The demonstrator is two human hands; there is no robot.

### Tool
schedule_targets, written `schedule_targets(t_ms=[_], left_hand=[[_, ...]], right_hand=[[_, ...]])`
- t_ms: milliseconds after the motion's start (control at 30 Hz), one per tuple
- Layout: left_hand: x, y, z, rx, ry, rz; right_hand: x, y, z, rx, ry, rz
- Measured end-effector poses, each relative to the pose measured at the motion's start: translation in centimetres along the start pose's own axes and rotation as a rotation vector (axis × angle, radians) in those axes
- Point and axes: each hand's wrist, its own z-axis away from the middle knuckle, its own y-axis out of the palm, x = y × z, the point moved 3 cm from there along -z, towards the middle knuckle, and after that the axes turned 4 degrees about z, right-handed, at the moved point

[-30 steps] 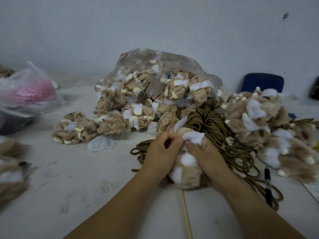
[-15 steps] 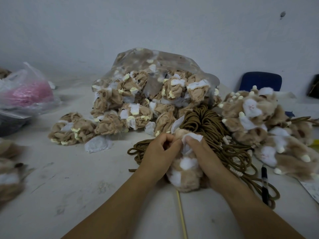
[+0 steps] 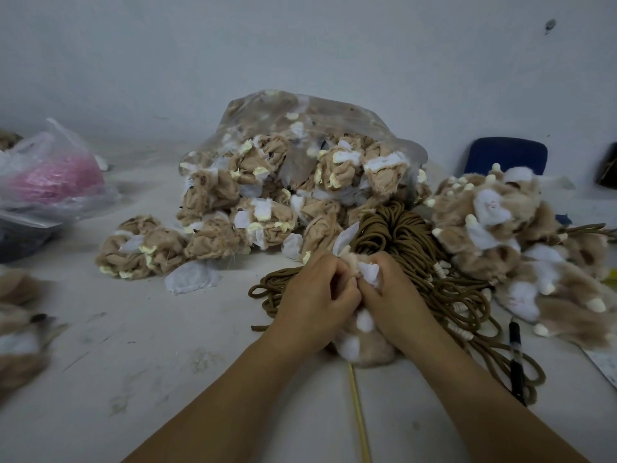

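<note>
The white bench [image 3: 133,379] is carrying a big clear plastic bag [image 3: 334,121] of tan fluffy pieces and a brown cord pile [image 3: 400,235]. A small tan-and-white fluffy toy [image 3: 367,345] is sitting by the cord. The left hand [image 3: 314,305] and right hand [image 3: 394,295] are gripping its top.

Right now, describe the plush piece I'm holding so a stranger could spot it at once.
Start at the big clear bag of tan bundles mid-table; in front of it lies a coil of brown cord. At the coil's near edge sits a tan and white plush piece, the only one gripped by the left hand and the right hand.
</note>
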Motion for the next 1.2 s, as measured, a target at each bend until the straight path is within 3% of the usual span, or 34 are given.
schedule_targets(t_ms=[133,267,400,500,700,800,900,1000,1200], left_hand=[[0.3,0.1,0.0,-0.040,-0.078,0.110],[1.1,0.0,-0.1,-0.091,-0.259,0.285],[1.5,0.1,-0.1,-0.090,-0.303,0.344],[1.4,0.2,-0.1,-0.067,-0.296,0.344],[1.2,0.0,0.0,-0.050,-0.260,0.334],[0.3,-0.2,0.0,-0.034,-0.087,0.200],[-0.6,-0.1,0.0,0.013,0.117,-0.043],[-0.3,0.2,-0.3,0.016,0.119,-0.117],[0.9,0.9,-0.1,0.103,-0.078,0.135]], right_hand=[[0.1,-0.1,-0.2,-0.023,-0.031,-0.012],[-0.4,0.4,0.1,0.088,0.121,-0.343],[-0.7,0.9,0.1,0.092,0.237,-0.640],[-0.6,0.5,0.0,0.028,0.247,-0.553],[-0.1,0.1,0.2,0.103,0.162,-0.503],[0.1,-0.2,0.3,0.123,0.139,-0.432],[0.0,-0.5,0.3,0.097,0.104,-0.182],[-0.3,-0.3,0.2,0.007,0.125,-0.057],[-0.6,-0.5,0.1,-0.024,0.293,-0.443]])
